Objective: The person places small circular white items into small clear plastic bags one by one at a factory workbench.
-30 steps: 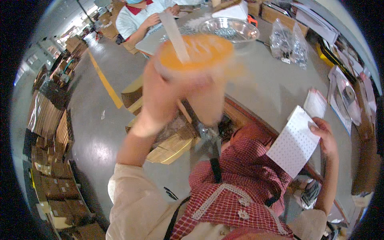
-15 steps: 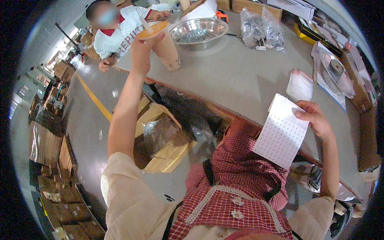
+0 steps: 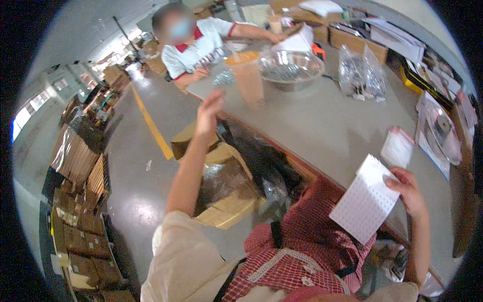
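My right hand [image 3: 410, 190] is closed on a sheet of white labels [image 3: 366, 199] printed in small rows, thumb on top, held over the table's near edge. Out to the left, my left hand [image 3: 210, 108] is in the air beside the table edge, empty, its fingers loosely stretched and a little blurred. Beyond it a clear plastic cup of milk tea [image 3: 247, 83] with an orange lid and a straw stands upright on the table. The cup and my left hand are apart.
A steel bowl [image 3: 293, 70] of small metal parts stands behind the cup. Bagged parts [image 3: 361, 75] and a small pack of clear bags [image 3: 397, 146] lie on the table [image 3: 322, 126]. A masked co-worker [image 3: 201, 45] sits at the far side. An open carton [image 3: 226, 211] sits below.
My left hand has let go of the cup and drawn back toward me, leaving the cup on the table. My right hand still holds the label sheet. The view has shifted.
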A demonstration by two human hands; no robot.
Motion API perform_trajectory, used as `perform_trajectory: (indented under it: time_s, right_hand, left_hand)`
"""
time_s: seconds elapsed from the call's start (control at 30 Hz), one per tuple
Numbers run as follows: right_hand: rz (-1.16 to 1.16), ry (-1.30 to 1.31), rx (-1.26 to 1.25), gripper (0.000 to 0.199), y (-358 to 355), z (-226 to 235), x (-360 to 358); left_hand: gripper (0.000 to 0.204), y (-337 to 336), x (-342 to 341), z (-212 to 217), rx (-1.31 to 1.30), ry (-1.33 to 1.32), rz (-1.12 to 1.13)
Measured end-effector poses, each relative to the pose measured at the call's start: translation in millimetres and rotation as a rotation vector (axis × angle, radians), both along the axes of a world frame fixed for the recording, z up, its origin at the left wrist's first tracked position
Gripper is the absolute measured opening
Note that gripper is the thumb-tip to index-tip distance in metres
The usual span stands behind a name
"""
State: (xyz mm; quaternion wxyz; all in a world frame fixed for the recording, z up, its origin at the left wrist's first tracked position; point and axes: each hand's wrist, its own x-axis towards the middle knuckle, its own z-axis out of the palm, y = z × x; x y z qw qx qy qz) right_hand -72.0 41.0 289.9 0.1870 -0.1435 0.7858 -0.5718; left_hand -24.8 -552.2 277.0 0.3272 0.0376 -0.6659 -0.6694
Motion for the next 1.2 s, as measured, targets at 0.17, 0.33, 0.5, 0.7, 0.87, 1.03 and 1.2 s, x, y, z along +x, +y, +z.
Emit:
perform_trajectory:
  time_s: [0.17,0.33,0.5,0.7,0.87,1.03,1.2]
  right_hand:
    - [0.046,-0.042,-0.061,0.029,-15,15,6]
    - [0.045,-0.067,-0.108,0.03,-11,13,4]
    - [0.037,-0.064,-0.112,0.032,-6,7,1]
    - [0.078,-0.09,-0.122,0.033,-6,1,-3]
    - [0.048,-0.044,-0.121,0.032,3,-13,-10]
    - [0.063,-0.04,-0.094,0.025,-12,11,4]
    - [-0.038,-0.028,-0.103,0.025,-20,15,12]
  left_hand:
    - [0.018,1,56,-135,0.429,-0.36,0.032]
    - [0.053,134,69,-218,0.37,-0.808,-0.48]
    - [0.094,234,94,-254,0.537,-0.774,-0.773]
    - [0.094,202,137,-287,0.156,-0.871,-0.769]
    - [0.091,204,160,-295,0.033,-0.969,-0.808]
    - [0.089,174,205,-314,-0.18,-1.112,-0.786]
    - [0.088,151,228,-316,-0.383,-1.23,-0.729]
